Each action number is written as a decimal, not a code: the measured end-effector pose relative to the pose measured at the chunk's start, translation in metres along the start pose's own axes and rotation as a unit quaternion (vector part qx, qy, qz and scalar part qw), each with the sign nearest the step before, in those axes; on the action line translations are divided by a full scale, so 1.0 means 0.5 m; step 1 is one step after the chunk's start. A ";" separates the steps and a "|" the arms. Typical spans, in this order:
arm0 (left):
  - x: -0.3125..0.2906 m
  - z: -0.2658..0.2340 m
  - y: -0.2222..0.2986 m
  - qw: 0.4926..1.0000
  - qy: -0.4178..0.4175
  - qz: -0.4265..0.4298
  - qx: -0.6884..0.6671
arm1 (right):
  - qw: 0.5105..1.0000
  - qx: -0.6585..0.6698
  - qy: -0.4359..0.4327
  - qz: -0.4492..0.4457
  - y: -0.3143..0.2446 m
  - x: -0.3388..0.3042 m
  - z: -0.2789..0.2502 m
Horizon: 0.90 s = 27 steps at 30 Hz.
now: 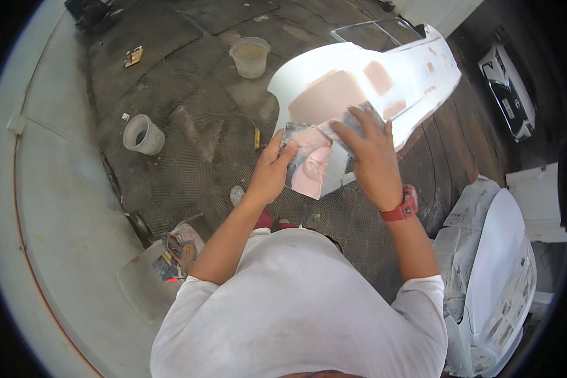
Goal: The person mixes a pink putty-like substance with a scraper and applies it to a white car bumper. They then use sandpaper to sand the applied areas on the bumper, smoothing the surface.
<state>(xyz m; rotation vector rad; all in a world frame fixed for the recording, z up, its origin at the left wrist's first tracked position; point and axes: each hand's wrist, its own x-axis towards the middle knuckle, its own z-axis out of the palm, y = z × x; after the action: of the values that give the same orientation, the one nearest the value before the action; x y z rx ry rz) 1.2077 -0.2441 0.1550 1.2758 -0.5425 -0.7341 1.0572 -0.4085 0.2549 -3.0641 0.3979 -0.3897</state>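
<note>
My left hand [273, 167] grips a flat grey plate [291, 179] by its left edge, thumb on top. Smooth pink putty [311, 171] lies on the plate. Over the plate's far right side, my right hand [375, 157] is closed on a flat grey spreader [353, 123], its near edge smeared with pale pink; the fingers partly cover it. Just beyond both hands is a white car body panel [299, 66] with a window frame at its far end. Several dull pink filler patches [334, 94] mark its surface.
Two whitish buckets [250, 58] [143, 135] stand on the dark floor. A yellow-handled tool [257, 139] lies near the panel. Left of me, a tray [142, 277] holds hand tools. A paper-masked white car part [494, 271] is at the right; a pale wall [63, 189] runs along the left.
</note>
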 end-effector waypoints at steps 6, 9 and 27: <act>-0.002 0.002 0.060 0.989 0.094 0.006 0.118 | 0.992 0.065 -0.065 -0.088 -0.094 -0.049 0.028; 0.020 -0.017 -0.043 0.968 0.218 0.041 -0.116 | 0.985 0.042 -0.127 -0.106 -0.089 -0.055 -0.015; -0.004 0.015 0.041 0.937 0.086 -0.074 -0.330 | 0.867 0.485 -0.037 0.108 -0.084 -0.026 0.044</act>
<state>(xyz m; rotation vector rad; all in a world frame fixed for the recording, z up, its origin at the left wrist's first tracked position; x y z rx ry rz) 1.2047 -0.2449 0.1764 0.7396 -0.0348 -0.8280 1.0608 -0.3644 0.2332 -2.0192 0.3759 -0.3204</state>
